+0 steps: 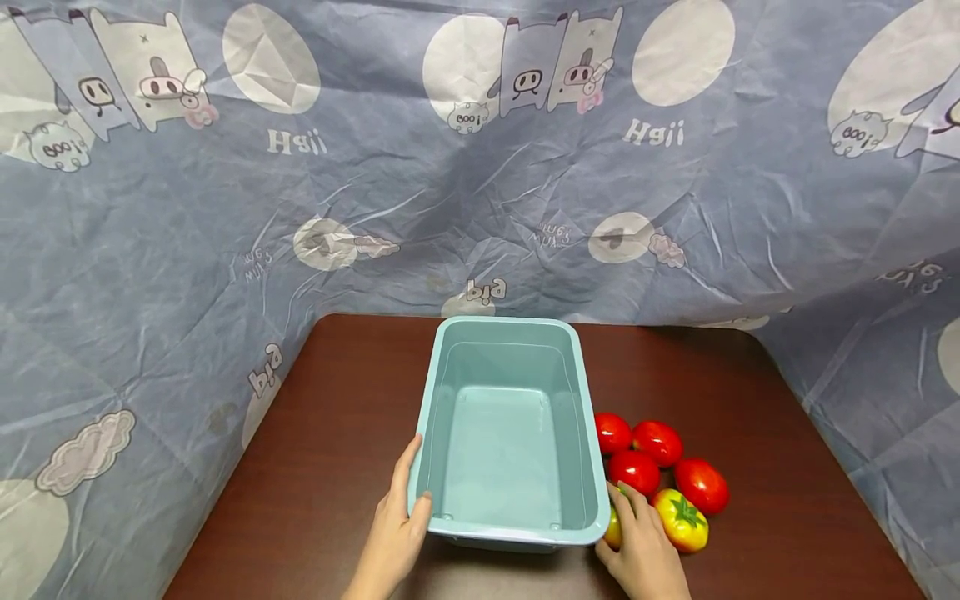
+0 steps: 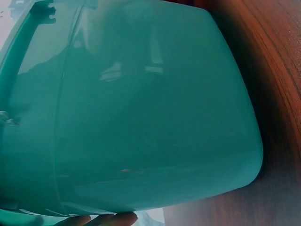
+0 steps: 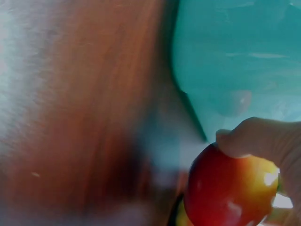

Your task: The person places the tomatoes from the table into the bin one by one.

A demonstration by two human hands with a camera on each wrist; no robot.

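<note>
A light blue-green plastic bin (image 1: pixel 501 458) stands on the table, its inside bare. My left hand (image 1: pixel 396 529) holds the bin's near-left rim, thumb at the rim and fingers along the outer side; fingertips (image 2: pixel 124 218) show past the bin's edge in the left wrist view. Beside the near-right corner, my right hand (image 1: pixel 643 546) grips a red-and-yellow tomato (image 3: pixel 230 188), thumb pressed on its skin. Most of that tomato is hidden under the hand in the head view. Another yellow-red tomato (image 1: pixel 681 521) with a green star-shaped top lies just right of the hand.
Several red tomatoes (image 1: pixel 657 442) are grouped along the bin's right side. Under everything is a dark brown wooden table (image 1: pixel 330 433). A grey-blue printed cloth (image 1: pixel 420 183) hangs behind and on both sides of the table.
</note>
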